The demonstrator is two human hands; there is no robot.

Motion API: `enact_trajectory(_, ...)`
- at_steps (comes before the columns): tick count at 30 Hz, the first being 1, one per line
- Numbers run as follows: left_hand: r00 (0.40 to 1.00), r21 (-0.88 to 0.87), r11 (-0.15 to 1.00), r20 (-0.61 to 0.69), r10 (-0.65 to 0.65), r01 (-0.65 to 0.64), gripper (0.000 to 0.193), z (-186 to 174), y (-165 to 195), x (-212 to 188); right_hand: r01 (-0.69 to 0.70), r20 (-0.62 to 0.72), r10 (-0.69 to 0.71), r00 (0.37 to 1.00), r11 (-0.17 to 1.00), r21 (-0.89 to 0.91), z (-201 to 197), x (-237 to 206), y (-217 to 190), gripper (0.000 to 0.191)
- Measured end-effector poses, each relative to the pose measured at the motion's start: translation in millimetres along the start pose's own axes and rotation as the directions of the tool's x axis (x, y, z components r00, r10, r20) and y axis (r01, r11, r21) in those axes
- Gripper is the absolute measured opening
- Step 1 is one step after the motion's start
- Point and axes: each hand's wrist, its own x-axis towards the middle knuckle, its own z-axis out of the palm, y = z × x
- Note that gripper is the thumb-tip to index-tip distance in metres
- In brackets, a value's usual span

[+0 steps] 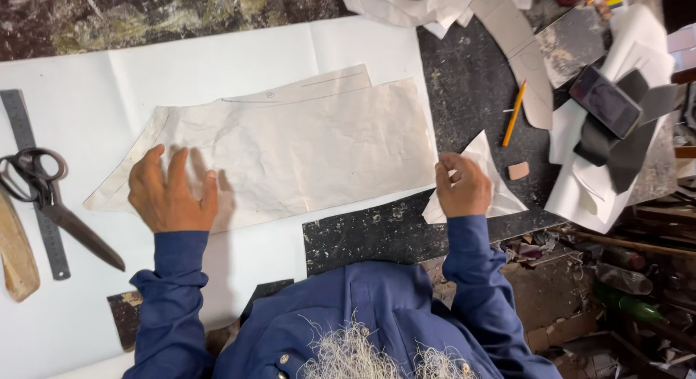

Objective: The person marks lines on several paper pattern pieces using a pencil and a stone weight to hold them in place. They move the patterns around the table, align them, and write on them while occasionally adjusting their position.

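Observation:
My left hand (170, 190) lies flat, fingers apart, on the lower left part of a crumpled cream paper pattern (304, 147). The pattern rests on a large white sheet (87, 110) that covers the dark worktable. My right hand (464, 187) is closed on a small white paper scrap (500, 194) at the table's near edge, just right of the pattern. Both arms wear blue sleeves.
Big dark scissors (51, 201) and a steel ruler (32, 183) lie at the left, beside a wooden piece (14, 252). An orange pencil (515, 112), a small eraser (518, 170), a phone (605, 100), curved card patterns and more paper crowd the right. Clutter lies below the table's right edge.

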Motion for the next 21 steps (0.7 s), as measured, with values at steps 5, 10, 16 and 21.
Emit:
enact_trajectory(5,0.999,0.032,0.999,0.045,-0.013,0.012,0.062,8.2,5.9,2.0,-0.052,0.002,0.054,0.999,0.967,-0.247,18.5,10.3,1.2,0.035)
enact_trajectory(10,1.0,-0.012,1.0,0.022,-0.016,0.016,0.067,19.0,-13.0,2.0,0.002,0.093,0.027,0.995,0.954,-0.298,36.6,17.1,20.7,0.058)
enact_trajectory(16,0.958,-0.133,0.953,0.122,-0.258,0.273,0.063,-3.7,-91.4,9.6,0.096,0.138,-0.04,0.99,0.9,-0.425,54.0,17.0,54.8,0.053)
enact_trajectory(21,0.882,-0.051,0.905,0.252,-0.398,0.423,0.077,-25.5,-124.8,27.2,0.151,0.156,-0.087,0.984,0.876,-0.458,59.0,13.0,68.8,0.044)
